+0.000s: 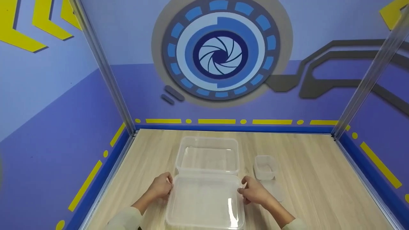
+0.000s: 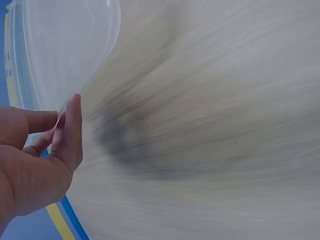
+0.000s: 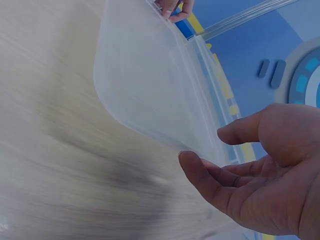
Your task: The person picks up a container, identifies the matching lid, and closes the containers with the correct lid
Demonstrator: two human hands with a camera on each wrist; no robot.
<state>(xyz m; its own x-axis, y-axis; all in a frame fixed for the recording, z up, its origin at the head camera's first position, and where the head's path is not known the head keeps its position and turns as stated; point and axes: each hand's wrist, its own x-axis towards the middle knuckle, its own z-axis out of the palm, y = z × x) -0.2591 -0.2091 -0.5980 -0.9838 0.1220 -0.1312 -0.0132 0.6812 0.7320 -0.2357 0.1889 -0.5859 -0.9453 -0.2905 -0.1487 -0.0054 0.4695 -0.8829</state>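
A large clear plastic lid (image 1: 204,201) lies flat in front of a large clear plastic container (image 1: 207,156), its far edge overlapping the container's near rim in the head view. My left hand (image 1: 161,185) pinches the lid's left edge between thumb and fingers; the left wrist view shows the thumb tip (image 2: 52,119) meeting the fingers there. On the opposite side, my right hand (image 1: 254,190) is at the lid's right edge. Its thumb (image 3: 237,131) stands apart from the lid, while the index fingertip (image 3: 187,157) is right at the edge, fingers loosely bent.
A small clear container (image 1: 265,167) stands right of the large one, with a small clear lid (image 1: 273,189) in front of it, partly behind my right hand. The wooden table (image 1: 319,166) is bordered by blue walls (image 1: 127,80) and metal corner posts (image 1: 104,64).
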